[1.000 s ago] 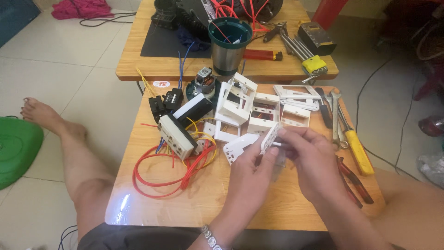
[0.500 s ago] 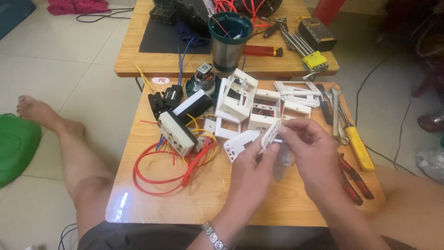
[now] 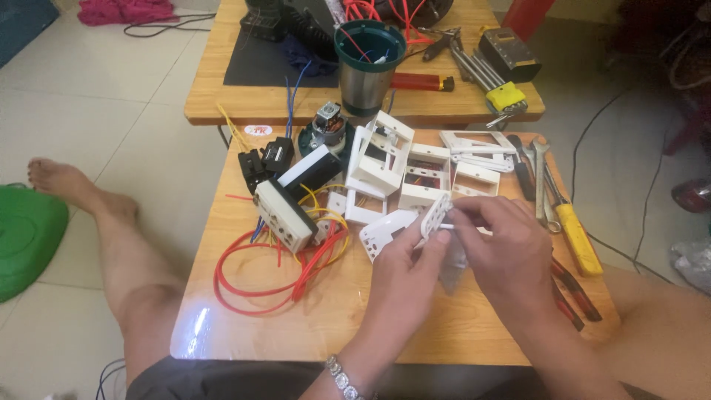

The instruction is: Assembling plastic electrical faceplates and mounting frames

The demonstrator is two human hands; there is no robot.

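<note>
My left hand (image 3: pixel 409 278) and my right hand (image 3: pixel 503 248) meet over the middle of a small wooden table (image 3: pixel 244 326). Together they pinch a small white perforated plastic plate (image 3: pixel 435 215), tilted on edge, with a thin white stick-like part between the fingertips. A flat white bracket (image 3: pixel 385 231) lies just left of my left thumb. Behind the hands stand several white plastic frames (image 3: pixel 385 152). A white socket block (image 3: pixel 281 215) and loops of red wire (image 3: pixel 259 270) lie to the left.
A yellow-handled screwdriver (image 3: pixel 574 233), wrenches (image 3: pixel 539 174) and red-handled pliers (image 3: pixel 574 292) lie at the right. A second table (image 3: pixel 222 104) behind holds a green-rimmed metal cup (image 3: pixel 368 67), tools and a black mat. My bare leg (image 3: pixel 111 237) and a green object (image 3: pixel 26 233) are on the left.
Both hands have stayed together on the white plate, with only small finger shifts. The view has tipped slightly.
</note>
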